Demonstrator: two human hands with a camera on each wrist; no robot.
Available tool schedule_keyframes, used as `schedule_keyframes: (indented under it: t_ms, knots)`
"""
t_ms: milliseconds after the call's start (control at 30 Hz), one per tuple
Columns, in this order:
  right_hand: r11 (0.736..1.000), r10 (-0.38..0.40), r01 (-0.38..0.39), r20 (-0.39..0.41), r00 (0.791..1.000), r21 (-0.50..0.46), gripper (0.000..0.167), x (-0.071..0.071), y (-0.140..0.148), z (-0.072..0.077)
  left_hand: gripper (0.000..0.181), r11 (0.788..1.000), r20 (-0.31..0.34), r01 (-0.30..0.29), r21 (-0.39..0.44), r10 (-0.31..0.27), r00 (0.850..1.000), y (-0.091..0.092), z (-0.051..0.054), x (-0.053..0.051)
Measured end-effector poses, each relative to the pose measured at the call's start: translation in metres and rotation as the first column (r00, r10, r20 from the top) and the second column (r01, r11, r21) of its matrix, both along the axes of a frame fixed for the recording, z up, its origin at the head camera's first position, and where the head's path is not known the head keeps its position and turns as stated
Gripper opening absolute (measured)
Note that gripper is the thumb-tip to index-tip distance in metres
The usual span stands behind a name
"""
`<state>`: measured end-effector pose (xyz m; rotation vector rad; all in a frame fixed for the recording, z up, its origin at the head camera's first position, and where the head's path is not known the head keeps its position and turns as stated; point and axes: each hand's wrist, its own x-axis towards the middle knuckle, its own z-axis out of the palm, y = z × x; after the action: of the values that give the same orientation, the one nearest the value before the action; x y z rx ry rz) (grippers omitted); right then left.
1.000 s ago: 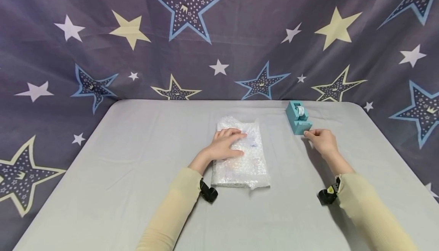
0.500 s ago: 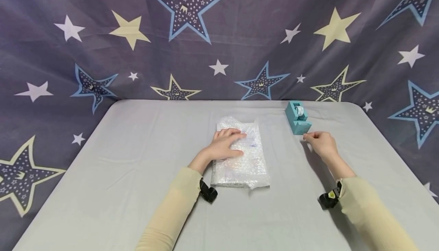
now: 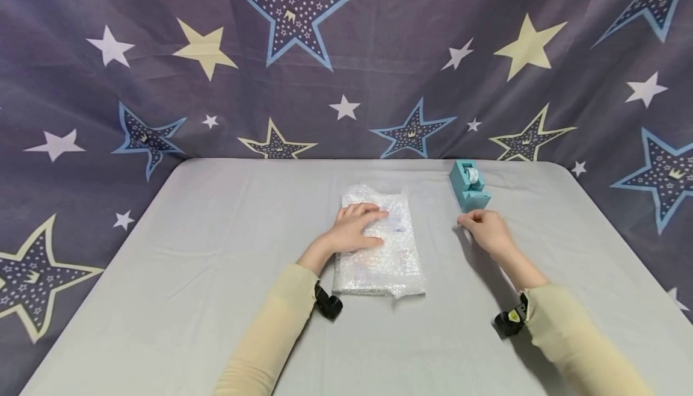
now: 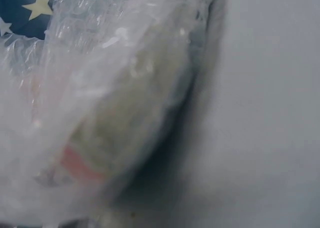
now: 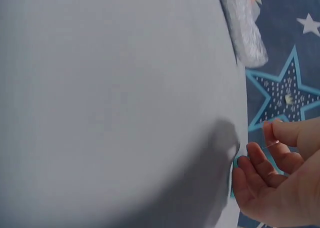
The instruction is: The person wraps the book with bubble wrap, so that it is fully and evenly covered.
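Note:
A flat package in bubble wrap [image 3: 397,266] lies on the table, with my left hand [image 3: 353,230] resting on it, fingers spread. Up close in the left wrist view, the bubble wrap [image 4: 125,103] shows blurred greenish and red patches through it. Just in front of a teal tape dispenser [image 3: 468,188] is my right hand [image 3: 491,232], its thumb and index finger pinched together. The right wrist view shows a thin clear piece of tape [image 5: 270,144] at those fingertips. The dispenser, holding a white roll, is mostly hidden behind the hand there.
A pale grey cloth covers the table [image 3: 162,275]. Behind it hangs a dark curtain [image 3: 346,77] with a star pattern, which also runs down both sides. A black camera is strapped to each wrist.
My right hand has come away from the front of the dispenser and shifted left, still pinching. The left hand and the package stay where they were.

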<state>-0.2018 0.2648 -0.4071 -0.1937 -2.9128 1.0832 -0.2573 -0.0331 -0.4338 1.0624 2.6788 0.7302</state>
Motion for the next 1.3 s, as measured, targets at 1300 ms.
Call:
schedule_keyframes:
  t_ms: [1300]
  knots:
    - [0.941,0.336,-0.336,-0.011,0.942,-0.047,0.019,-0.01,-0.095,0.004,0.064,1.0,-0.002,-0.004,-0.001,0.004,1.0,0.0,0.0,0.0]
